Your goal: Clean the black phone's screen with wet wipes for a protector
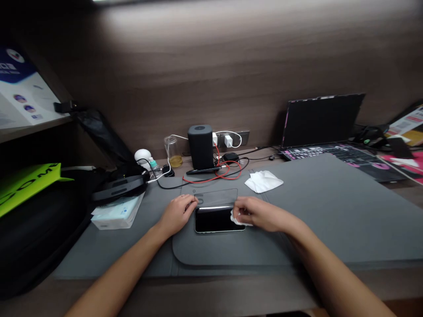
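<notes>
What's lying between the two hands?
Head view: a dark phone lies between the left hand and the right hand gripping a white wipe, a clear sheet at its far edge.

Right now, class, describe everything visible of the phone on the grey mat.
The phone is a slim rectangle with a glossy black, unlit screen, lying flat and sideways on the grey mat. A clear sheet tilts up from its far edge. The left hand holds that sheet at the phone's left end; the right hand presses a white wipe at its right end.
</notes>
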A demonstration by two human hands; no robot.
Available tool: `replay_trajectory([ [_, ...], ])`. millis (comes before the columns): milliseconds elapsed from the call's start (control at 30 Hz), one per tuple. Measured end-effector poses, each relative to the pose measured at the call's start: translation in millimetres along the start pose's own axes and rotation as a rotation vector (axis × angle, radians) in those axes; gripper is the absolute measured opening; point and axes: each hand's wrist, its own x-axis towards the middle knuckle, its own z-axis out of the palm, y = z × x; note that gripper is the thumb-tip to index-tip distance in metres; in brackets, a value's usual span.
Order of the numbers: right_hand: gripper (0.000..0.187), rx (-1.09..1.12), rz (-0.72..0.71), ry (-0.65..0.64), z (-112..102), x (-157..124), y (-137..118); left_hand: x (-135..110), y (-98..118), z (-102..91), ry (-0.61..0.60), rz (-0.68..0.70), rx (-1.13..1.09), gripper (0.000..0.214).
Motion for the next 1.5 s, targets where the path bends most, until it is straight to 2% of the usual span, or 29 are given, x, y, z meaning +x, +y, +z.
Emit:
replay_trajectory([
  [67, 0.013, -0.033, 0.004, 0.097, 0.7, 1.0, 0.1, 0.1, 0.3, 0.3, 0.001, -0.005, 0.005, 0.022],
  [233, 0.012, -0.01, -0.069, 0.026, 3.2, 2.9, -1.5, 0.0, -0.9, 1.4, 0.006, 0.002, 0.035, 0.021],
  [367, 0.019, -0.042, -0.072, 0.148, 7.2, 6.8, -0.8, 0.2, -1.9, 1.4, 0.026, -0.021, 0.054, 0.02],
  [467, 0.018, -0.037, -0.075, 0.132, 8.4, 8.6, 2.1, 0.6, -2.4, 0.9, 0.039, -0.038, 0.058, 0.02],
  [600, 0.016, -0.072, -0.009, 0.171, 6.8, 7.5, 3.1, 1.0, -2.8, 0.5, 0.049, -0.051, 0.057, 0.02],
  [733, 0.017, -0.058, -0.059, 0.121, 6.9, 7.1, 0.9, 0.8, -3.7, 0.9, 0.038, -0.044, 0.05, 0.02],
  [867, 0.015, -0.105, -0.024, 0.2, 14.7, 12.3, -0.3, 0.8, -4.1, 0.8, 0.034, -0.039, 0.047, 0.02],
  [1067, 0.019, -0.141, -0.116, 0.224, 24.6, 18.2, -3.7, 1.0, -3.1, 0.4, 0.034, -0.029, 0.039, 0.02],
  [1267, 0.022, -0.158, -0.14, 0.222, 24.8, 19.5, -4.0, 0.7, -4.2, 1.0, 0.041, -0.032, 0.042, 0.019],
  [1500, 0.025, -0.178, -0.179, 0.24, 39.5, 28.9, -13.6, 0.9, -3.5, 0.9, 0.036, -0.031, 0.046, 0.018],
])
